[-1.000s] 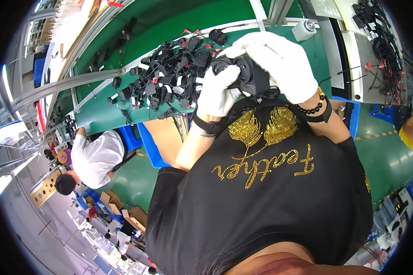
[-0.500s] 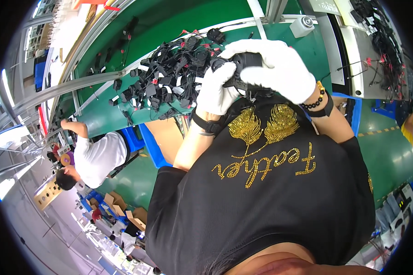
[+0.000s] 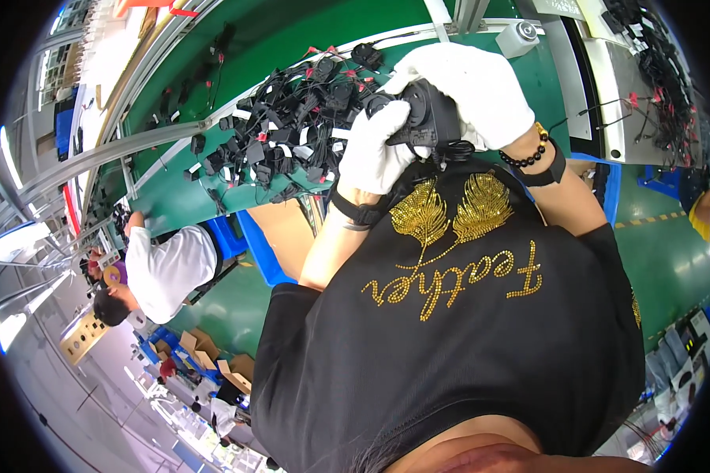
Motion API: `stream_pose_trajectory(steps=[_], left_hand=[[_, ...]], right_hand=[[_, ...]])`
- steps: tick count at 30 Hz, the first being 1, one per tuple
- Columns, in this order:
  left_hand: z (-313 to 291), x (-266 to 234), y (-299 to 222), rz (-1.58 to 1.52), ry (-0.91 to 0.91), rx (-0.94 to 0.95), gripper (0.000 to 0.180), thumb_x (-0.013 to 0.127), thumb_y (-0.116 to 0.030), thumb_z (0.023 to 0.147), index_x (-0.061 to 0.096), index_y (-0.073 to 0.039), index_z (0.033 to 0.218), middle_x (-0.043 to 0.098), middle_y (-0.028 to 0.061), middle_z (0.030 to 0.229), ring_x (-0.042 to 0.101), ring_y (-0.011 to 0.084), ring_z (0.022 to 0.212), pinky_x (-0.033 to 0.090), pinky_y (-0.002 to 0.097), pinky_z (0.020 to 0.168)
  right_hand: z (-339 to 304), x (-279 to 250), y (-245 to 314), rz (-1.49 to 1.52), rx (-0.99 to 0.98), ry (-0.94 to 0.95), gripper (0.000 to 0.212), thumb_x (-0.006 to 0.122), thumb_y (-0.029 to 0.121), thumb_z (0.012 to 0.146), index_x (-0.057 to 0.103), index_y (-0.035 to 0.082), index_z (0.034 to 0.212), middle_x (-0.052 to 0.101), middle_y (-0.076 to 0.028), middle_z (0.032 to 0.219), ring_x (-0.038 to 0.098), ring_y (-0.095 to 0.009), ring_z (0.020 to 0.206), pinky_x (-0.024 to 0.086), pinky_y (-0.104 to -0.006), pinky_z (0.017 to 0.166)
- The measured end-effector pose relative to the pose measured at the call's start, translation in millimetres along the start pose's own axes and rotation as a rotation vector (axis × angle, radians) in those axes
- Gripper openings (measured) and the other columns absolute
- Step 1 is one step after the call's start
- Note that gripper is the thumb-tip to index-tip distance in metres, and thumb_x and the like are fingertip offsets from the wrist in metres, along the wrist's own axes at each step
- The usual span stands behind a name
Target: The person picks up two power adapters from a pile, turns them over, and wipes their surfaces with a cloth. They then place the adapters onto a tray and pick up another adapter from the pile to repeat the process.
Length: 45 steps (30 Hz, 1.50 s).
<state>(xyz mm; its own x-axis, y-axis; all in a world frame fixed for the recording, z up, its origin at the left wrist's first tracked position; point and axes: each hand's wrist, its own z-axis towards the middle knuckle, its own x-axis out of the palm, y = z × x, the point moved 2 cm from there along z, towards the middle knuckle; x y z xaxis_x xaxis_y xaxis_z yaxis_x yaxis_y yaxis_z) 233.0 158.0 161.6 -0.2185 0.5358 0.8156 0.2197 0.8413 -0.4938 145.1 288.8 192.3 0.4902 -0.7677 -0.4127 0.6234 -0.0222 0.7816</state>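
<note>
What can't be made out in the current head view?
Head view:
Device: right part, hidden by the right hand.
Pile: single parts too small and tangled to separate.
Left bin: right part, behind the left forearm.
Person at far right: cut off by the picture's edge.

We hold our 2 gloved hands close together in front of the chest, over the near edge of the worktop [image 3: 166, 193]. Our left hand [image 3: 364, 162] sits lower and nearer that edge, its thumb bent inward and its grip closed. Our right hand [image 3: 477, 94] arches above and beyond it, back upward, its fingers [image 3: 409, 69] curving toward the left hand in a grip. Both elbows bend: our left forearm [image 3: 331, 252] slants up and inward to a strapped wrist [image 3: 359, 211], our right forearm [image 3: 564, 197] inward from the other side.
</note>
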Motion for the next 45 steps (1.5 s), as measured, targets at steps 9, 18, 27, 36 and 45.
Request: stream_pose_trajectory(steps=[9,18,27,36,45], left_hand=[[-5.7,4.4,-10.4,0.305,-0.19,0.217,0.04,0.063,-0.001,0.077,0.049,0.002,0.116,0.059,0.0095,0.099,0.061,0.0152,0.081,0.054,0.0267,0.068],[-12.5,14.7,-10.7,0.883,-0.328,0.402,0.044,0.071,-0.008,0.073,0.052,-0.001,0.113,0.059,0.006,0.096,0.056,0.0099,0.08,0.048,0.0233,0.072],[-12.1,15.2,-13.2,1.009,-0.343,0.403,0.044,0.072,-0.01,0.072,0.052,-0.002,0.111,0.058,0.0051,0.093,0.056,0.0107,0.08,0.048,0.024,0.072],[-19.2,24.6,-11.4,0.885,-0.164,0.624,0.053,0.067,0.01,0.067,0.043,-0.005,0.112,0.056,0.0148,0.107,0.057,0.018,0.091,0.05,0.0299,0.076],[-7.6,20.5,-13.0,1.272,-0.062,1.194,0.044,0.079,-0.007,0.058,0.056,-0.007,0.096,0.062,0.0119,0.103,0.059,0.0283,0.094,0.046,0.0366,0.083]], right_hand=[[-6.3,-4.5,0.0,0.377,0.399,0.137,0.024,0.046,0.011,0.092,0.062,-0.003,0.105,0.064,-0.01,0.104,0.059,-0.016,0.096,0.045,-0.0269,0.088],[-14.8,6.7,-3.8,0.227,0.383,-0.025,0.023,0.047,0.013,0.091,0.064,0.0,0.098,0.064,-0.008,0.098,0.06,-0.016,0.092,0.045,-0.0273,0.085],[-18.4,2.0,-14.5,-0.121,0.104,0.006,0.018,0.049,0.011,0.09,0.063,0.002,0.097,0.063,-0.006,0.096,0.058,-0.012,0.088,0.045,-0.0237,0.081],[-39.6,4.1,0.7,0.537,0.386,-0.073,0.063,0.056,0.0,0.081,0.027,-0.005,0.137,0.045,-0.016,0.129,0.048,-0.019,0.112,0.039,-0.0322,0.096],[-20.6,27.6,33.7,0.356,0.353,-0.199,0.061,0.063,0.007,0.073,0.041,0.003,0.13,0.048,-0.01,0.121,0.045,-0.019,0.105,0.036,-0.0308,0.092]])
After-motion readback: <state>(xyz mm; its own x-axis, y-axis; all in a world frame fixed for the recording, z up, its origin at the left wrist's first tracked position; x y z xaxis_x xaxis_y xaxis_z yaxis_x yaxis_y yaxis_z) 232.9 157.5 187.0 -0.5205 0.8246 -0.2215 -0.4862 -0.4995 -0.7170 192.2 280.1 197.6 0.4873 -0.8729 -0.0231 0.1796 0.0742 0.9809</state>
